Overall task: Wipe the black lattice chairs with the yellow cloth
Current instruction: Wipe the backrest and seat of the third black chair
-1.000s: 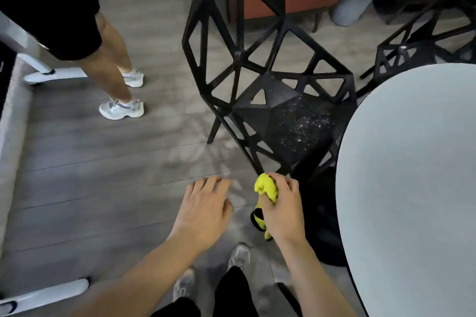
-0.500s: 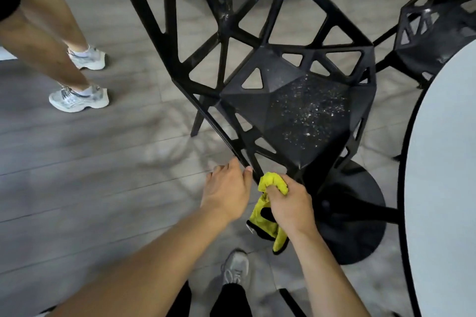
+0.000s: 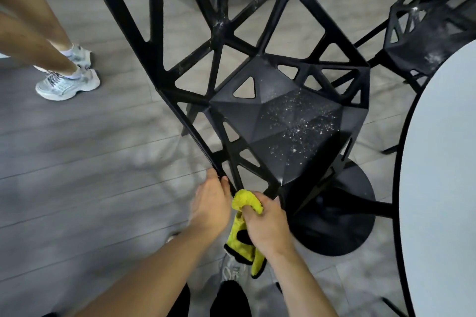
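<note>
The right hand (image 3: 268, 224) has its grip closed round the yellow cloth (image 3: 246, 201), bunched into a wad at the fingers with its black-edged tail hanging below the wrist. Bunching it that way gives a firm pad to push along narrow bars rather than a loose sheet that would snag in the openings. Just beside it, the left hand (image 3: 212, 204) has its grip curled on the lowest front bar of the black lattice chair (image 3: 278, 121), probably to steady or draw the chair while the cloth works. The wad sits right at that front edge, touching or nearly touching the frame.

Beyond both grips the seat rises away, its far half speckled with pale crumbs or dust, so the dirtiest patch is not yet reached. To the right of the cloth hand stands the black pedestal base (image 3: 342, 213) of the pale round table (image 3: 443, 188); past it, a second lattice chair (image 3: 425, 41), also dusty. Far left, another person's legs and pale trainers (image 3: 68, 82) stand on the grey plank floor (image 3: 77, 162).
</note>
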### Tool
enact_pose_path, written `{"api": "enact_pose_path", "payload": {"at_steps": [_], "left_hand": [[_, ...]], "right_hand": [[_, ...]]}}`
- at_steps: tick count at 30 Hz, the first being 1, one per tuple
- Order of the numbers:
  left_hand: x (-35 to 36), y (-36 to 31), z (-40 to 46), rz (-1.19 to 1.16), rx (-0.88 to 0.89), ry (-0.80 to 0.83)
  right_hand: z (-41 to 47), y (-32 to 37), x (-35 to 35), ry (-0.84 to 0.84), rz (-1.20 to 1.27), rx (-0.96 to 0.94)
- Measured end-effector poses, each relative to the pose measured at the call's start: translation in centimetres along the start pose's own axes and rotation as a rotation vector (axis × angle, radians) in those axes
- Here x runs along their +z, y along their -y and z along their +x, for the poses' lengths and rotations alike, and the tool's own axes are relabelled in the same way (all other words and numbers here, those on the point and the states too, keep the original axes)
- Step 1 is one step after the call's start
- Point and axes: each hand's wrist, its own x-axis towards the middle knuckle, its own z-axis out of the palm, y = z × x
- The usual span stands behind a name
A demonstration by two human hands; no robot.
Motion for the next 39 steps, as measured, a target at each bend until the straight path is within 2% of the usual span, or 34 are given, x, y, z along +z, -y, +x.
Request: {"api": "enact_pose_path", "payload": {"at_steps": [7,14,18,20,22,27,30,34,39], "left_hand": [[-1.3,2.8,-0.1,-0.007,-0.08,-0.112],[-4.3,4.5,2.2,-0.002,-0.111,-0.155],[-6.5,6.2,3.7,0.001,-0.066,-0.133],[-7.7,7.0,4.1,0.004,-0.054,-0.091],[-8.4,7.7,4.3,0.011,-0.052,-0.094],[-9.6,9.1,4.8,-0.015,-0.078,-0.202],[-10.4,9.0,4.6,0.047,-0.084,-0.257],[-11.2,8.5,4.6,0.053,-0.107,-0.312],[-12.6,8.6,5.6,0.079,-0.131,-0.363]], "right_hand": [[-2.1,1.5,4.4,0.077,0.095,-0.051],[-1.5,3.9,7.2,0.168,0.081,-0.173],[0.5,4.5,6.6,0.228,0.027,-0.214],[2.7,4.0,4.2,0.132,0.053,-0.17],[5.3,3.2,0.6,-0.051,0.074,-0.115],[11.0,2.0,-7.9,-0.593,0.105,0.028],[13.4,1.9,-10.3,-0.79,0.227,0.088],[15.2,2.0,-10.1,-0.816,0.322,0.121],[16.9,2.2,-9.8,-0.714,0.171,0.005]]}}
